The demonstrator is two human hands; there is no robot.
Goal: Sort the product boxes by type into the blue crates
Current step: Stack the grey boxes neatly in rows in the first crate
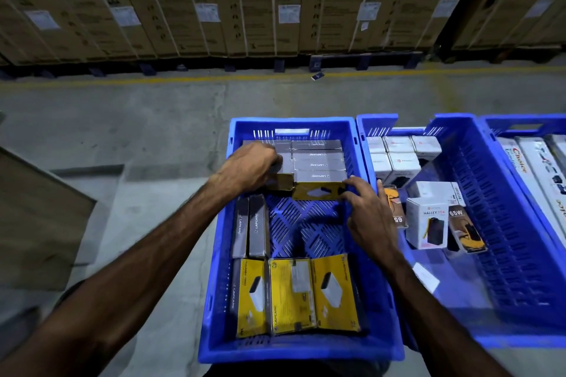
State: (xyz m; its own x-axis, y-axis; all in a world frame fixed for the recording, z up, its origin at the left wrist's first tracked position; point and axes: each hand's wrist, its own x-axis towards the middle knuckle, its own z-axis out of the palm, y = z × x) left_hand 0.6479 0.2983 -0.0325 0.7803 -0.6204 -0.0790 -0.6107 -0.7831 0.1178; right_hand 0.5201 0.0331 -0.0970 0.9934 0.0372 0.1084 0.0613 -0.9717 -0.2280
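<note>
A blue crate (pixel 294 349) in front of me holds yellow and grey Lapcare boxes. Several stand in rows at its far end (pixel 318 159); three yellow ones (pixel 291 294) stand at the near end, and two grey ones (pixel 251 225) stand on edge at the left. My left hand (pixel 249 167) is closed over the left stack at the far end. My right hand (pixel 364 208) rests its fingers on the right end of the front yellow box (pixel 315 191). A second blue crate (pixel 502 223) to the right holds white Halley boxes (pixel 427 223) and 65W boxes (pixel 465 232).
A third blue crate (pixel 520 125) at the far right holds long white boxes. Tall washing-machine cartons (pixel 257 0) on pallets line the far side past a yellow floor line. A cardboard flap (pixel 36 211) juts in at the left. Bare concrete floor lies between.
</note>
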